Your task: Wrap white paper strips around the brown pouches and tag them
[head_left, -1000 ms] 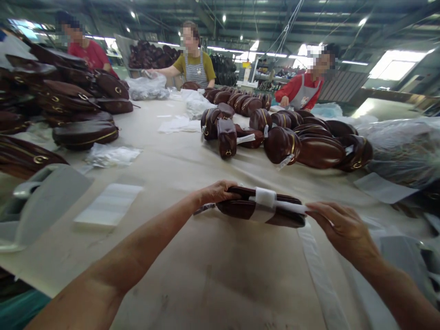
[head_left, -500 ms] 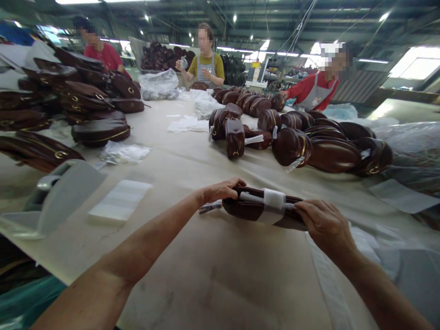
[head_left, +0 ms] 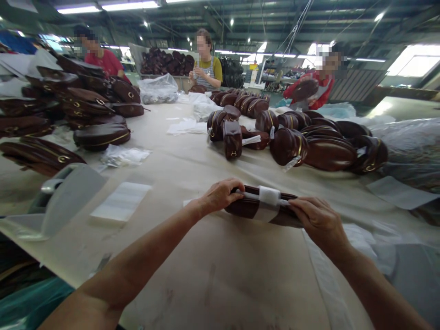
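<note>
holding a brown bag (head_left: 240, 210) at the near side of the desk (head_left: 223, 275), well in from the near left edge; hard to tell whether resting on it. gripping with the left hand (head_left: 218, 197), with fingers clamped on the bag's left end, and with the right hand (head_left: 321, 222), with fingers clamped on the right end, beside a white strip (head_left: 283, 202). showing a white band (head_left: 269, 197) across the bag's middle. having white sheets (head_left: 121, 201) between the bag and the near left edge, and more bags (head_left: 330, 153) heaped toward the far edge.
</note>
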Available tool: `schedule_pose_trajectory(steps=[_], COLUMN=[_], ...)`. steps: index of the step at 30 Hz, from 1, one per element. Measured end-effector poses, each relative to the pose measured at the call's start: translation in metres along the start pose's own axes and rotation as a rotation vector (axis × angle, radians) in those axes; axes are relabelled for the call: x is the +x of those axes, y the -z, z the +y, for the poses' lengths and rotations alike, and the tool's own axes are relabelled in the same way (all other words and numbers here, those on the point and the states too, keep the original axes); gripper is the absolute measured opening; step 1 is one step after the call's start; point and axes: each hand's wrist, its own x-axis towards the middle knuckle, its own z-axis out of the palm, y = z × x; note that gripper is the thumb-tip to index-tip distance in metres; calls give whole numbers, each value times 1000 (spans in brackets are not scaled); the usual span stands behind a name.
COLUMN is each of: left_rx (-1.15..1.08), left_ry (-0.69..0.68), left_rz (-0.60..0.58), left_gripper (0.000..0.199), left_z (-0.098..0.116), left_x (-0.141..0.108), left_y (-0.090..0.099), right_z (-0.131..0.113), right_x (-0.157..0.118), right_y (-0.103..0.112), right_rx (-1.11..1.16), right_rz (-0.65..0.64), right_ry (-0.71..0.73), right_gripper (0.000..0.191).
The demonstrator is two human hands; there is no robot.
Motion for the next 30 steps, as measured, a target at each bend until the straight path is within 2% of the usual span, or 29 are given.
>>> schedule_pose_trajectory(steps=[6,10,16,21,25,30], left_rx=[193,262,283,281,283,277], left_ry=[-3,-16,-17,-33,-63,-76], left_rz=[-136,-198,-202,-214,-212,-185], left_gripper=[7,2,9,5,14,22], left_z=[14,10,-9,-12,-15,-18], left_x=[4,8,8,4,0,-1], left_y=[11,12,18,26,29,27], right_z=[-1,15,36,34,31,22], right_x=[2,-4,-22,-22,-20,-19], right_y=[-3,5,11,4,3,-6], right_rx=[69,100,137,207,270,254], right_rz=[3,-43,-48,-43,-59,-8], right_ry=[-10,9,-46,-112,-145,-252], right_gripper=[21,20,17,14,16,20])
